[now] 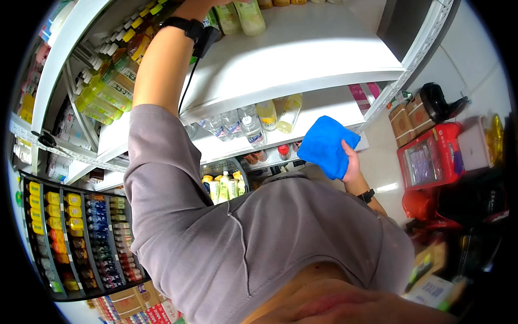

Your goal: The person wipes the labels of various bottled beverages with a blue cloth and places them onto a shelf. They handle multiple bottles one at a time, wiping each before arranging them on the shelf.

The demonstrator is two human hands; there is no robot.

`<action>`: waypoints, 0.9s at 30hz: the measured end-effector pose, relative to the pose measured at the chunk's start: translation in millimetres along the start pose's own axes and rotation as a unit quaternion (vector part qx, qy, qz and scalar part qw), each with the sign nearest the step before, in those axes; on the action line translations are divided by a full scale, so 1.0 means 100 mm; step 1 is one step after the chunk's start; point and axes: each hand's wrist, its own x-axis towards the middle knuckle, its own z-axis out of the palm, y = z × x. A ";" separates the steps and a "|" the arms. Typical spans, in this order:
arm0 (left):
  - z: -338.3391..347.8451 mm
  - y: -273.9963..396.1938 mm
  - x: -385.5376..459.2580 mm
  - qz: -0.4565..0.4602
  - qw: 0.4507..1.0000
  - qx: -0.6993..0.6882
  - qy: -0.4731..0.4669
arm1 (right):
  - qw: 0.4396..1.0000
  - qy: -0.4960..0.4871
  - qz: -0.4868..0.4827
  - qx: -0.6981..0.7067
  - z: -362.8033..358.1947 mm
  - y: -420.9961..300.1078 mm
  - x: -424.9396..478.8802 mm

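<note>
My left hand [205, 4] reaches up to the upper white shelf [299, 60] and is mostly cut off by the top edge. Its fingertips are at the tops of two pale green bottles [251, 18]; whether they grip one is hidden. A black band with a small device and a cord is on that wrist. On the other side, my right hand [352, 164] holds a folded blue cloth [325, 146] by its edge, in front of the lower shelf. Clear water bottles [253, 129] and a tilted pale yellow bottle [290, 113] stand on that lower shelf.
Green and amber bottles [117, 85] fill the shelf at left. A black rack [85, 243] of coloured drinks stands at lower left. The perforated white shelf post [421, 52] is at right, with cardboard boxes [408, 119] and a red box [431, 156] on the floor beyond.
</note>
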 end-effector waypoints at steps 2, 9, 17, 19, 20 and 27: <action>0.00 0.00 0.06 -0.018 0.999 0.042 0.007 | 1.000 0.005 0.001 0.006 -0.04 0.00 0.00; 0.04 0.00 0.39 -0.020 0.986 0.165 -0.020 | 0.999 0.034 -0.033 -0.006 -0.12 0.00 -0.06; 0.05 -0.09 0.36 -0.010 0.989 0.149 0.009 | 0.999 0.037 -0.034 -0.018 -0.03 -0.02 -0.11; 0.16 -0.19 0.32 0.023 0.987 0.136 0.086 | 0.999 0.030 -0.025 -0.016 -0.02 -0.04 -0.12; 0.16 -0.24 0.32 0.034 0.990 0.070 0.117 | 0.999 0.025 -0.023 -0.013 -0.02 -0.05 -0.11; 0.12 0.16 -1.12 0.066 0.794 -0.532 0.286 | 0.999 0.007 0.018 -0.031 0.02 -0.04 0.02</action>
